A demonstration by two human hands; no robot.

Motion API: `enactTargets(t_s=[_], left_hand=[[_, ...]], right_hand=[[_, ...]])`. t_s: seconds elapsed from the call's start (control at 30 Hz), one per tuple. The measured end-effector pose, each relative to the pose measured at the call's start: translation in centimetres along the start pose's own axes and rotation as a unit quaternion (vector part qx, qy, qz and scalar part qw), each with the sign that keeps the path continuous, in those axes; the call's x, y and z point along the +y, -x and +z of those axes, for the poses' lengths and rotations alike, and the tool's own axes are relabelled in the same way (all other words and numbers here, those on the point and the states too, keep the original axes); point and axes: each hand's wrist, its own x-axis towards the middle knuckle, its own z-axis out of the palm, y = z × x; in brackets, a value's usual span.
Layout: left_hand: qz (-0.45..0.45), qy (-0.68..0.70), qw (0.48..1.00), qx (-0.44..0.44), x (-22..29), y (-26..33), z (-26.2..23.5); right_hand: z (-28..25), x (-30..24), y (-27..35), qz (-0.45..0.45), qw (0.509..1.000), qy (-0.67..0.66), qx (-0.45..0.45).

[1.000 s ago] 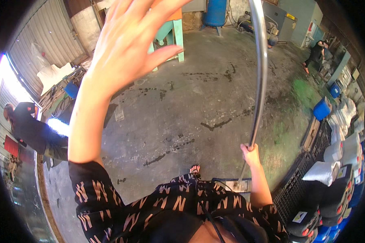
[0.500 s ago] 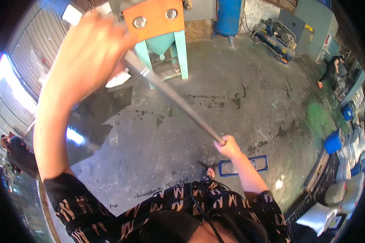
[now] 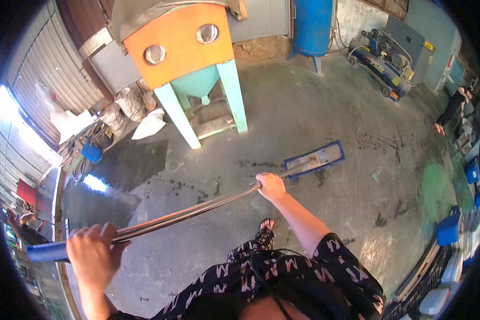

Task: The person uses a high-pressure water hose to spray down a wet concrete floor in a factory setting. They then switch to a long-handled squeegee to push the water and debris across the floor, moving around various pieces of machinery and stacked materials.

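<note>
We held a long, shiny metal mop handle [image 3: 192,210] in both hands, and it ran slantwise across the grey, stained concrete floor [image 3: 314,106]. Our left hand [image 3: 93,256] was wrapped around the handle just next to its blue rubber end grip [image 3: 48,252], fingers curled shut over the tube and knuckles up. Our right hand [image 3: 270,185] gripped the same handle farther down, fingers closed around it, the arm stretched forward. Beyond that hand the handle met the flat rectangular mop head with a blue frame and pale pad [image 3: 314,158], which lay flat on the floor.

We take the tall machine with an orange box front, two round glass ports and pale green legs [image 3: 189,58] as our landmark. The mop head lay to the right of the machine's legs and nearer to us, well apart from them. Left of the legs sat pale, stuffed sacks [image 3: 138,114], and farther left a small blue container [image 3: 92,153] by a wet, dark patch of floor [image 3: 112,181]. Right of the machine stood a blue upright steel tank [image 3: 310,24], and beyond it a blue air compressor on wheels [image 3: 378,61]. Far right of the machine another person in dark clothes [image 3: 453,109] stood near the wall. Our sandalled foot [image 3: 265,226] showed below the right hand, above a dark patterned garment [image 3: 282,272].
</note>
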Motion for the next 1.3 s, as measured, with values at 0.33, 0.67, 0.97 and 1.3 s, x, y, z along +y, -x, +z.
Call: enactTargets(t_s=[0.33,0.67,0.97,1.3], left_hand=[[-0.044,0.063,0.973,-0.218,22.6,-23.2,21.7],[-0.241,0.442,0.638,-0.583,42.2,-14.2,20.1],[-0.371,0.490,0.593,-0.520,61.1,-28.1,19.2],[-0.302,0.623,0.621,-0.368,69.9,-80.9,36.6]], right_hand=[[-6.9,15.7,-15.0,0.119,0.986,-0.087,-0.073],[-10.9,63.1,13.7,0.705,0.586,-0.192,-0.350],[-20.4,81.3,-9.9,0.708,0.659,-0.236,-0.098],[-14.8,81.9,-39.4,0.443,0.843,-0.230,-0.200]])
